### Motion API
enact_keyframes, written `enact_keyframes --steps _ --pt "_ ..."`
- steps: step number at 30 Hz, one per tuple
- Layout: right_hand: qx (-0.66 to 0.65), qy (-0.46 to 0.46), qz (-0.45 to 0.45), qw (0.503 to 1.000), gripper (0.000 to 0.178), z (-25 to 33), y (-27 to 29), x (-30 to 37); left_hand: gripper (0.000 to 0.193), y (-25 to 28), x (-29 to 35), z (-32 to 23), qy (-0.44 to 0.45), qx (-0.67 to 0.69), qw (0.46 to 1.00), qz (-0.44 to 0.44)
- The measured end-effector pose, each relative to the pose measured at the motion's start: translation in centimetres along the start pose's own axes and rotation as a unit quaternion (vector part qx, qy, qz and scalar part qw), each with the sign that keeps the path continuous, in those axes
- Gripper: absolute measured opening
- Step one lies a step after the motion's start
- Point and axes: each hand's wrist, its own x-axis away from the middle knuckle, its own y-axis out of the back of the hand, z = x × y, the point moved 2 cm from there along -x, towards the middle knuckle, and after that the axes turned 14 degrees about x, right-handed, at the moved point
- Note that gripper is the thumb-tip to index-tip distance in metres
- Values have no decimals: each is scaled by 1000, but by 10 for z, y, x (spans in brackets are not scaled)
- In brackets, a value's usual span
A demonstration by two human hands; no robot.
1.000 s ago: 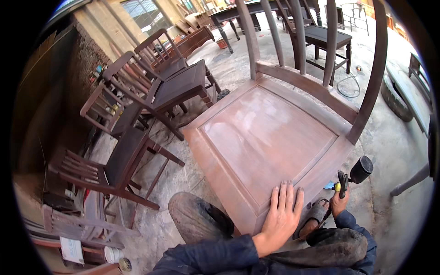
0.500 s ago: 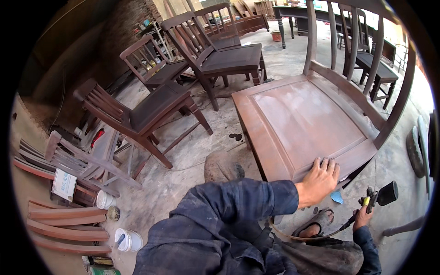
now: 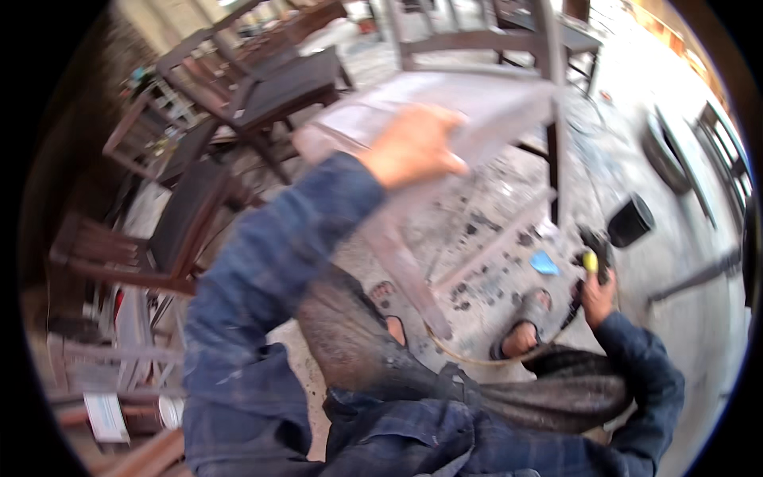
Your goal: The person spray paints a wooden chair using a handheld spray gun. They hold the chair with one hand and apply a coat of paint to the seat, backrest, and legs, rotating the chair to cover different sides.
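Brown wood, whitish on top, forms the chair seat (image 3: 497,107) ahead; concrete floor (image 3: 616,155) stretches between its right side and a tyre (image 3: 664,155). The left hand (image 3: 409,147) is over the near edge, fingers and thumb spread; blur hides whether they grip. The right hand (image 3: 598,300) closes its fingers around a black spray gun (image 3: 602,254), apart from the chair seat. Dark spots (image 3: 470,229) dot the floor; darker chairs (image 3: 189,219) stand at left.
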Motion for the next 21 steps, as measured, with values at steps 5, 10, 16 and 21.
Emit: enact_keyframes --steps 5,10,16,21 --pt "45 54 98 993 27 137 -23 49 65 65 -44 -24 159 13 985 68" --pt "146 133 153 968 52 134 -56 62 67 99 -47 19 91 23 994 59" --pt "107 46 200 973 47 102 -112 79 66 117 -65 32 167 45 979 108" --pt "135 19 223 965 47 59 -171 62 65 118 -102 41 207 -91 963 144"
